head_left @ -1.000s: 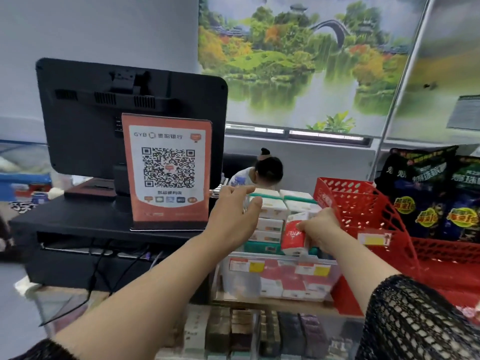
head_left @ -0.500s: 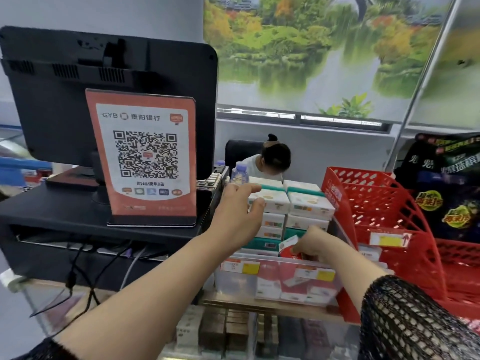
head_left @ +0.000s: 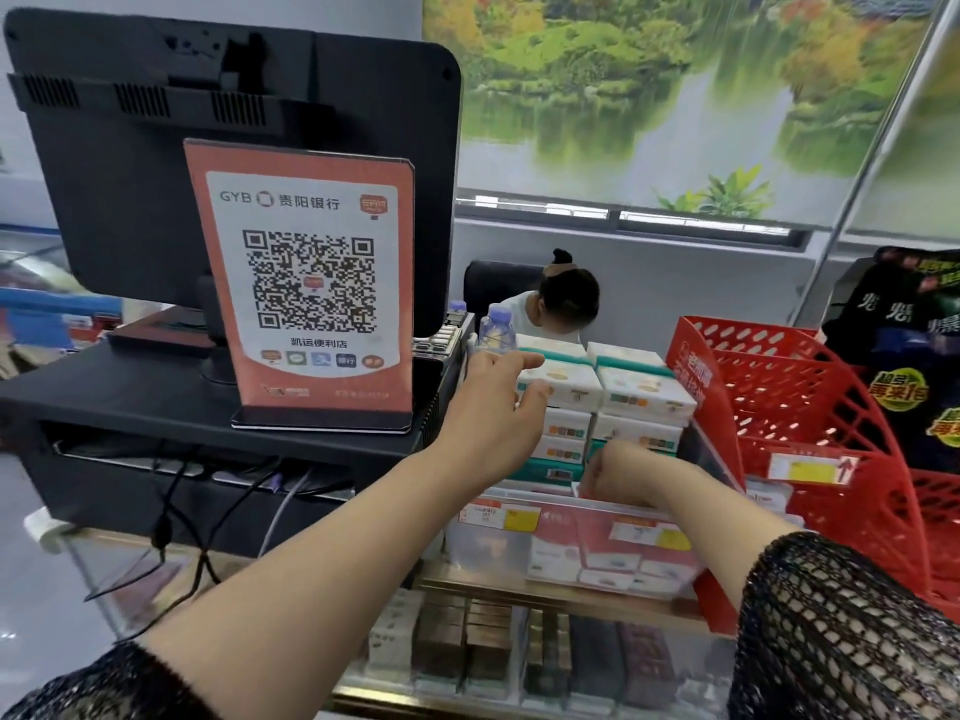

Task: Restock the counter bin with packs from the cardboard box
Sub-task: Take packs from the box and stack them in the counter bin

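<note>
A clear plastic counter bin [head_left: 524, 543] with yellow price labels stands on the counter and holds red packs [head_left: 608, 558] at the front. Behind them rise stacked white-and-green packs [head_left: 641, 402]. My left hand [head_left: 493, 413] reaches forward with straight fingers, and its fingertips touch the left stack. My right hand [head_left: 623, 472] is curled and lowered into the bin behind the front wall. The red pack it grips is hidden behind the hand. The cardboard box is out of view.
A black monitor [head_left: 130, 200] with an orange QR sign [head_left: 311, 283] stands to the left. Red mesh baskets [head_left: 810, 407] and dark snack bags [head_left: 904, 345] crowd the right. A water bottle [head_left: 496, 330] and a seated person [head_left: 566, 304] are behind the bin. A glass case [head_left: 493, 652] lies below.
My right hand has gone down from above the stacks into the bin, and the red pack has dropped out of sight. My left hand has stayed against the left stack.
</note>
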Motion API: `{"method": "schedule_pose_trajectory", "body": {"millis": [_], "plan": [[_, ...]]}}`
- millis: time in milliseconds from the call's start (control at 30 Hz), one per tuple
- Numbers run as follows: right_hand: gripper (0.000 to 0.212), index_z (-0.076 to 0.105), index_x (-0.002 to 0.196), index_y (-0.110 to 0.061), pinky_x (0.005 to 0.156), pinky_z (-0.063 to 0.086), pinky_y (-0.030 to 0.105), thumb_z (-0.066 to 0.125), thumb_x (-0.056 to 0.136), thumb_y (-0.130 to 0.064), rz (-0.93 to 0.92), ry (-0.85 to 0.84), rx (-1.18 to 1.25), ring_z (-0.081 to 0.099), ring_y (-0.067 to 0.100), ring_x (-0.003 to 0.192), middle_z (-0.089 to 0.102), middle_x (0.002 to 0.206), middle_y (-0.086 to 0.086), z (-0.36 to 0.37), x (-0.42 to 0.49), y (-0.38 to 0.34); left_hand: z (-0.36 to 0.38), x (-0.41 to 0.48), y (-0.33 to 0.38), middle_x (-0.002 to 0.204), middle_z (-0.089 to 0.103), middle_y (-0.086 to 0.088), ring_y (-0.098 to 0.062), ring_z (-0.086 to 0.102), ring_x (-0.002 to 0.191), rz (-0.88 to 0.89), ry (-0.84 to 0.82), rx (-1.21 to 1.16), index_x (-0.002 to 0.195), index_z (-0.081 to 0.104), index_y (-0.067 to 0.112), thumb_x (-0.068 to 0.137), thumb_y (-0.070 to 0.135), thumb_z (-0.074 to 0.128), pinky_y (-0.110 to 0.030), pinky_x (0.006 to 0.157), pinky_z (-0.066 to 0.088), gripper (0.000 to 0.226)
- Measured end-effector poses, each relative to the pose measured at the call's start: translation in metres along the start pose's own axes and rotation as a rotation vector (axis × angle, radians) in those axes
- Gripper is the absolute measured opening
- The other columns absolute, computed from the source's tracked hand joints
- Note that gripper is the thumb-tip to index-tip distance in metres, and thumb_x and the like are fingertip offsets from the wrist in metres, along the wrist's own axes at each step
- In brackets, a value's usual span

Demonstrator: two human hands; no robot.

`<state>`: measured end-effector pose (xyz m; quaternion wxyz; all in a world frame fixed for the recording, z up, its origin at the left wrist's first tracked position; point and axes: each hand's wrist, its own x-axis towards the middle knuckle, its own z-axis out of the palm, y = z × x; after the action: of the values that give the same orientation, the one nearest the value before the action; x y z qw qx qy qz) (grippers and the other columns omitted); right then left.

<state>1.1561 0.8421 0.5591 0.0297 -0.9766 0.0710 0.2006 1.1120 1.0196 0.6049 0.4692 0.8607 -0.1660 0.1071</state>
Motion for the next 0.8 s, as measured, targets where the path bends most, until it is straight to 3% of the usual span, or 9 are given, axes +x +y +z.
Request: {"method": "schedule_pose_trajectory", "body": {"millis": [67,200,500,633,733,800], "plan": [[0.03,0.063,0.119,-0.022,0.103,0.041,0.036,0.052,0.092,-0.028,-0.073,-0.082,0.036,0.052,0.02,0.116,0.058,0.129,-0.003,0.001,0.003,0.0,0.0,0.002,-0.002,0.138,0.038,-0.001,-0.018,0.056,0.106,-0.005,-0.001,0.019,0.136,0.046,0.029,0.098,0.033,0.045,-0.041,0.091,0.053,0.038],[0.049,0.043,0.142,-0.024,0.108,0.032,0.041,0.05,0.094,-0.034,-0.045,-0.164,-0.093,0.04,0.026,0.133,0.042,0.147,0.0,0.007,0.009,0.001,0.0,0.007,-0.007,0.139,0.038,-0.002,-0.021,0.054,0.114,-0.021,-0.005,0.028,0.136,0.046,0.029,0.098,0.034,0.044,-0.043,0.095,0.051,0.038],[0.043,0.055,0.132,-0.02,0.102,0.041,0.038,0.055,0.092,-0.035,-0.06,-0.112,0.062,0.051,0.023,0.121,0.055,0.134,0.001,0.0,-0.003,0.001,0.004,0.002,-0.008,0.136,0.04,-0.002,-0.018,0.055,0.11,-0.002,0.01,0.039,0.137,0.046,0.026,0.099,0.031,0.043,-0.026,0.084,0.053,0.038],[0.028,0.06,0.121,-0.015,0.074,0.052,0.028,0.049,0.096,-0.02,-0.092,0.08,0.359,0.057,0.013,0.079,0.061,0.094,-0.001,-0.013,-0.026,-0.002,0.003,-0.003,-0.007,0.136,0.039,-0.004,-0.018,0.055,0.109,0.003,-0.009,0.011,0.136,0.047,0.025,0.099,0.032,0.043,-0.031,0.088,0.054,0.038],[0.021,0.064,0.11,-0.017,0.061,0.052,0.024,0.048,0.097,-0.014,-0.1,0.222,0.706,0.057,0.012,0.076,0.059,0.089,-0.001,-0.019,-0.052,-0.007,0.0,-0.01,-0.008,0.133,0.04,-0.004,-0.016,0.057,0.102,0.024,-0.011,0.012,0.134,0.048,0.025,0.098,0.033,0.043,-0.039,0.092,0.052,0.037],[0.021,0.063,0.111,-0.021,0.065,0.054,0.026,0.047,0.098,-0.019,-0.106,0.34,0.92,0.06,0.014,0.083,0.061,0.093,-0.001,-0.017,-0.069,-0.015,-0.002,-0.018,-0.009,0.131,0.041,-0.004,-0.013,0.057,0.096,0.041,-0.005,-0.004,0.133,0.049,0.025,0.099,0.032,0.044,-0.035,0.09,0.053,0.035]]}}
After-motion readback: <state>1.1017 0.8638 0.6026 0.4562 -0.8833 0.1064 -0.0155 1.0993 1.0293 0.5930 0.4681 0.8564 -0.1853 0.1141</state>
